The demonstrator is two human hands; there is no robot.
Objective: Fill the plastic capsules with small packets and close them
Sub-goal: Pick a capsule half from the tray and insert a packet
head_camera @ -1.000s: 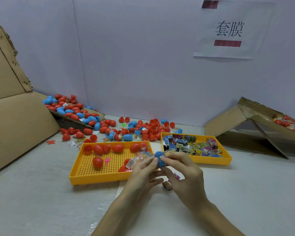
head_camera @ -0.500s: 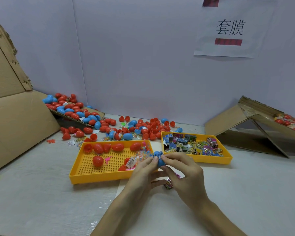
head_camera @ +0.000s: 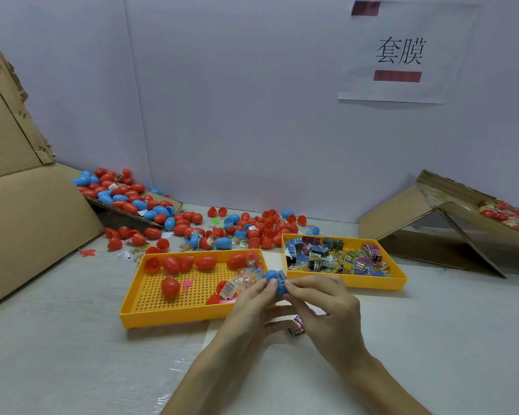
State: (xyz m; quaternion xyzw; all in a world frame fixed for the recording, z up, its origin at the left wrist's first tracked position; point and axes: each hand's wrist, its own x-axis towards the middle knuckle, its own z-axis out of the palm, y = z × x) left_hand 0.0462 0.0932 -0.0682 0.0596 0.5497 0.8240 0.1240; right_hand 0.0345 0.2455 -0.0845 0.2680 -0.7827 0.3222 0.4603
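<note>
Both hands are on one blue capsule (head_camera: 274, 282), held right over the gap between the two yellow trays. The left hand (head_camera: 252, 310) pinches it from the left with thumb and fingertips. The right hand (head_camera: 327, 313) pinches the right side the same way, with its other fingers curled underneath. A barcoded packet (head_camera: 280, 275) sits at the capsule's top (can't tell how far in it is). The perforated tray (head_camera: 162, 320) with red capsules (head_camera: 206, 262) is just left of the hands, and the packet tray (head_camera: 372, 283) is just behind the right one. Another little packet (head_camera: 296, 328) lies on the table (head_camera: 432, 339) below the right hand's fingers.
</note>
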